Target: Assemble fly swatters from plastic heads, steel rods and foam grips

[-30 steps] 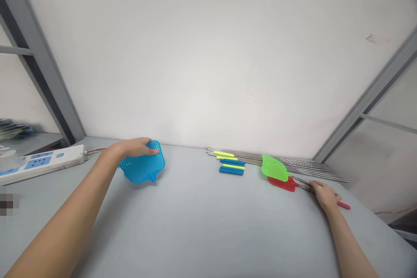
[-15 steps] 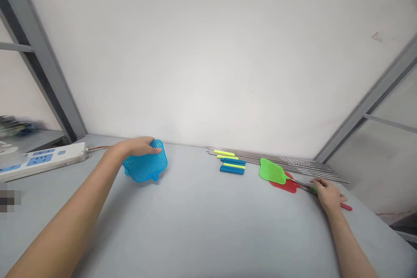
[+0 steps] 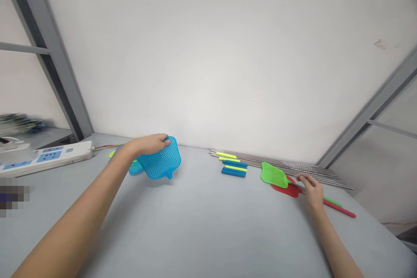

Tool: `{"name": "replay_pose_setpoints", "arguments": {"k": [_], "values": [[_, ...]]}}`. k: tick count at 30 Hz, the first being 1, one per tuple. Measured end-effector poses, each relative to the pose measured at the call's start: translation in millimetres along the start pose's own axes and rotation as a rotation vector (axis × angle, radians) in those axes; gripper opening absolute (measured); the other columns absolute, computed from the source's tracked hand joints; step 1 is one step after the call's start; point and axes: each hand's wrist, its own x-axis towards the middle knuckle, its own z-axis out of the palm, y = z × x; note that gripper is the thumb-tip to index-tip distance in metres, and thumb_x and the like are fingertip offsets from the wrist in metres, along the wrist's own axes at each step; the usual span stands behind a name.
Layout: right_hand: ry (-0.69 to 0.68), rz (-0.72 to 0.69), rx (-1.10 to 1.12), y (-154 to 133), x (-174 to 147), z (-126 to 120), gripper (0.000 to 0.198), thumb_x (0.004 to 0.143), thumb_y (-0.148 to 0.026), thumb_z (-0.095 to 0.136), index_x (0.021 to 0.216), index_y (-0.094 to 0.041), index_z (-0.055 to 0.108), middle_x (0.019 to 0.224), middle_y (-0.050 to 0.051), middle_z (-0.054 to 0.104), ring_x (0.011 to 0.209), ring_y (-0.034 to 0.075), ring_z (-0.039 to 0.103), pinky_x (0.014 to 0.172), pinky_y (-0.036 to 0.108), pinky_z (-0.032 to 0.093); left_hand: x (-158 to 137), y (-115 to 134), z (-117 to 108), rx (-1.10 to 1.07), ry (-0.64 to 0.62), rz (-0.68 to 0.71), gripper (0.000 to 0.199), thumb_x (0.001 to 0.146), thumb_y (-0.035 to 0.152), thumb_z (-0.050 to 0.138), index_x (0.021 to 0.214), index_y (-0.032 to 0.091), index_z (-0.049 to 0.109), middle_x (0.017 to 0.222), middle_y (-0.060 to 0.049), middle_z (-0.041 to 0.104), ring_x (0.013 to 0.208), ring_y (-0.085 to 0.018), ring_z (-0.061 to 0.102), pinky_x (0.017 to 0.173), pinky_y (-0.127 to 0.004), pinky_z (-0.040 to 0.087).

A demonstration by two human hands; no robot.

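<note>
My left hand (image 3: pixel 151 143) pinches a blue mesh fly swatter head (image 3: pixel 161 163) by its upper edge, tilted and raised off the table. Behind my left wrist lie more swatter heads, partly hidden, among them a blue one (image 3: pixel 135 167) and a yellow one (image 3: pixel 112 153). On the right, my right hand (image 3: pixel 312 189) hovers over the metal shafts of a green fly swatter (image 3: pixel 273 175) and a red fly swatter (image 3: pixel 285 189) beneath it. Its fingers are loosely bent and look apart, with nothing visible in them. Both swatters have handles that show beyond the hand.
Several blue and yellow handle sleeves (image 3: pixel 233 173) lie mid-table. Behind them, a bundle of thin metal rods (image 3: pixel 302 169) runs along the wall. A white power strip (image 3: pixel 65 156) with a cable sits at the left. Grey frame posts stand at both sides.
My left hand has lifted the blue swatter head and moved it right, uncovering other heads. My right hand has slid left from the handles along the shafts; the green and red swatters stay put.
</note>
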Motion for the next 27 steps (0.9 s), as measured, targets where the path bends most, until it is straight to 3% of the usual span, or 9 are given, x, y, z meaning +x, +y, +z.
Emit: {"name": "replay_pose_setpoints", "arguments": {"k": [7,13,18,27], "values": [[-0.180,0.081,0.297,-14,-20,33,0.017,0.062,-0.034,0.052,0.064,-0.017,0.056,0.053,0.000,0.048,0.056,0.014,0.045,0.057,0.027,0.037,-6,18,-2,-0.051,-0.023,0.104,0.040,0.073,0.044,0.027,0.098,0.018,0.046,0.104,-0.007,0.052,0.088,-0.021,0.049,0.070,-0.028,0.039],[-0.320,0.218,0.477,-31,-39,57,0.018,0.065,-0.035,0.049,0.067,-0.018,0.056,0.053,-0.001,0.047,0.050,0.013,0.045,0.050,0.026,0.037,-9,22,0,-0.070,0.022,0.228,0.036,0.071,0.045,0.029,0.081,0.017,0.049,0.081,-0.005,0.055,0.071,-0.018,0.049,0.057,-0.026,0.037],[-0.375,0.268,0.515,-36,-45,63,0.017,0.065,-0.033,0.052,0.067,-0.017,0.057,0.053,0.000,0.047,0.050,0.012,0.045,0.047,0.025,0.036,-10,24,1,-0.082,0.035,0.238,0.031,0.071,0.044,0.030,0.074,0.017,0.047,0.073,-0.004,0.051,0.063,-0.016,0.046,0.052,-0.025,0.035],[-0.423,0.252,0.437,-36,-47,64,0.023,0.067,-0.038,0.051,0.072,-0.016,0.056,0.053,0.000,0.045,0.045,0.011,0.043,0.044,0.025,0.035,-3,16,6,-0.076,-0.027,0.213,0.031,0.071,0.044,0.031,0.075,0.018,0.047,0.079,-0.004,0.054,0.070,-0.017,0.049,0.057,-0.026,0.036]]}}
